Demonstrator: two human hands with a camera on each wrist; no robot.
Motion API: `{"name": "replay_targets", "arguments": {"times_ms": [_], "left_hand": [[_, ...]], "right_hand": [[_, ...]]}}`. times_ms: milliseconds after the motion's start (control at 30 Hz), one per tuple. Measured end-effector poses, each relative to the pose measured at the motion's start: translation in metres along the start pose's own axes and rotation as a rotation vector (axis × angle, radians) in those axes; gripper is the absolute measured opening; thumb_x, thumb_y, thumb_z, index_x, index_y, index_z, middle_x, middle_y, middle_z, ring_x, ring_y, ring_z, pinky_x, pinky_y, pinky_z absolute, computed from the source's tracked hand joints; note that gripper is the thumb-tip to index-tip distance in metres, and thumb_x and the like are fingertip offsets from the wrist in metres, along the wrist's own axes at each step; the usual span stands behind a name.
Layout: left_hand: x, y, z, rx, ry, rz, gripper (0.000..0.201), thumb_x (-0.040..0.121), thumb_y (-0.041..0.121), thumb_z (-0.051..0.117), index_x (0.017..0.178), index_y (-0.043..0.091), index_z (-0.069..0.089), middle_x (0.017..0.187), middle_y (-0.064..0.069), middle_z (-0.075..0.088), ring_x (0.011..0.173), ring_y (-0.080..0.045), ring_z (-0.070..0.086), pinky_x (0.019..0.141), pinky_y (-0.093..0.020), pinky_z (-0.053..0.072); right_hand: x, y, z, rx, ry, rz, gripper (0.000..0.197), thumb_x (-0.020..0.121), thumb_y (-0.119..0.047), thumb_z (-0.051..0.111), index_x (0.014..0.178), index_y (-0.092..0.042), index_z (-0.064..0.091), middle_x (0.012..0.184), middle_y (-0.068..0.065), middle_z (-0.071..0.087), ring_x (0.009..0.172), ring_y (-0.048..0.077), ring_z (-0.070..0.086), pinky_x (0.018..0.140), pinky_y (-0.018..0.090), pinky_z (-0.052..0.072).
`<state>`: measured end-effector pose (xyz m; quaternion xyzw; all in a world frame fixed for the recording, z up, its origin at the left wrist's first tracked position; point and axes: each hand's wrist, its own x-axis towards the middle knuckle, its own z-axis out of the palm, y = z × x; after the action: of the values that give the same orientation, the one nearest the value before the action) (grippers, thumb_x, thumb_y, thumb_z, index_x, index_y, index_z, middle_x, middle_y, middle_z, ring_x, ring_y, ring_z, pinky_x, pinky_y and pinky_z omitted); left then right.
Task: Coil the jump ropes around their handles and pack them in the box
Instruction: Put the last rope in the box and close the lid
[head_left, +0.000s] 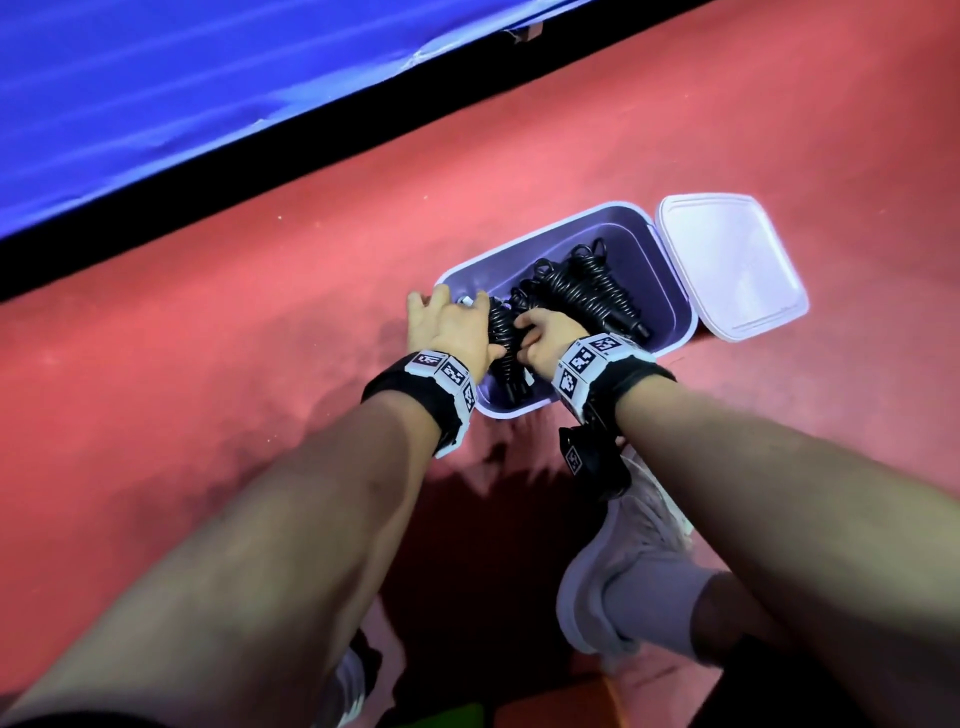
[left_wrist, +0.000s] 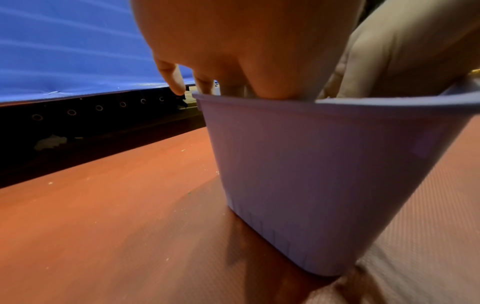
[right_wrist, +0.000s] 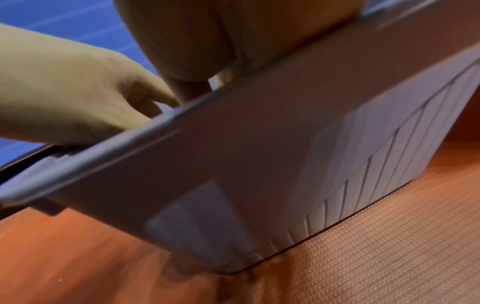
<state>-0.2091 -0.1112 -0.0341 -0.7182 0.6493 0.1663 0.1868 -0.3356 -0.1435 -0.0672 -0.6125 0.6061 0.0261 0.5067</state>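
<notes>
- Lavender plastic box (head_left: 670, 291) sits open on the red floor mat (head_left: 260, 312), its lid (head_left: 732, 265) flipped out on the far right side. Head view: two black coiled jump ropes lie inside. The far rope bundle (head_left: 582, 286) runs diagonally along the box's length; the near rope bundle (head_left: 501, 338) lies under both hands, long axis roughly toward the person. The right hand (head_left: 545, 340) curls its grip round that near bundle; the left hand (head_left: 447, 327) lies spread over the box's left end, fingers fairly straight.
- Left wrist view: the left hand's fingers (left_wrist: 176, 82) reach over the rim; the ropes are hidden by the wall.
- Right wrist view: only the box wall (right_wrist: 259, 164) and both hands above the rim; this hand's grip is hidden here.
- Judgement: the near bundle needs pressing down parallel to the far one.
</notes>
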Motion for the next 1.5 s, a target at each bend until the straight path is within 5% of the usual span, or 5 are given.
{"name": "replay_targets", "arguments": {"times_ms": [300, 667, 1033, 1233, 1500], "left_hand": [[-0.009, 0.009, -0.015, -0.024, 0.047, -0.018, 0.052, 0.086, 0.057, 0.059, 0.123, 0.020, 0.057, 0.126, -0.003, 0.053, 0.124, -0.024, 0.039, 0.100, -0.043, 0.027], [-0.005, 0.100, -0.085, -0.347, 0.194, 0.172, 0.033, 0.099, 0.036, 0.046, 0.128, 0.022, 0.055, 0.123, -0.008, 0.061, 0.112, -0.033, 0.056, 0.086, -0.039, 0.046], [0.042, 0.161, -0.075, -0.391, -0.147, 0.189, 0.053, 0.102, 0.041, 0.035, 0.152, 0.033, 0.021, 0.146, -0.020, 0.040, 0.122, -0.038, 0.050, 0.098, -0.043, 0.045], [0.048, 0.169, -0.066, -0.614, -0.124, 0.121, 0.042, 0.100, 0.033, 0.047, 0.141, 0.023, 0.048, 0.133, -0.010, 0.059, 0.116, -0.028, 0.057, 0.100, -0.028, 0.042], [0.049, 0.169, -0.069, -0.736, 0.001, -0.012, 0.013, 0.086, 0.025, 0.070, 0.097, 0.019, 0.066, 0.091, -0.005, 0.065, 0.084, -0.024, 0.059, 0.072, -0.025, 0.043]], "right_hand": [[-0.019, -0.015, -0.035, 0.025, 0.081, 0.013, 0.017, 0.085, -0.007, 0.053, 0.084, -0.020, 0.064, 0.089, 0.009, 0.069, 0.090, 0.030, 0.066, 0.089, 0.038, 0.053], [-0.063, 0.020, -0.145, -0.142, 0.395, 0.064, 0.020, 0.085, -0.007, 0.051, 0.091, -0.012, 0.070, 0.094, 0.013, 0.069, 0.086, 0.031, 0.062, 0.072, 0.025, 0.041], [-0.044, 0.088, -0.162, -0.090, 0.350, 0.223, 0.030, 0.092, -0.026, 0.051, 0.117, -0.015, 0.062, 0.129, 0.013, 0.043, 0.112, 0.036, 0.052, 0.098, 0.037, 0.043], [-0.036, 0.093, -0.151, -0.100, 0.377, 0.317, 0.034, 0.096, -0.033, 0.042, 0.115, -0.013, 0.061, 0.129, 0.011, 0.034, 0.112, 0.037, 0.046, 0.097, 0.039, 0.039], [-0.035, 0.100, -0.148, -0.108, 0.402, 0.363, 0.026, 0.090, -0.029, 0.048, 0.104, -0.014, 0.065, 0.124, 0.011, 0.040, 0.114, 0.035, 0.045, 0.099, 0.041, 0.041]]}}
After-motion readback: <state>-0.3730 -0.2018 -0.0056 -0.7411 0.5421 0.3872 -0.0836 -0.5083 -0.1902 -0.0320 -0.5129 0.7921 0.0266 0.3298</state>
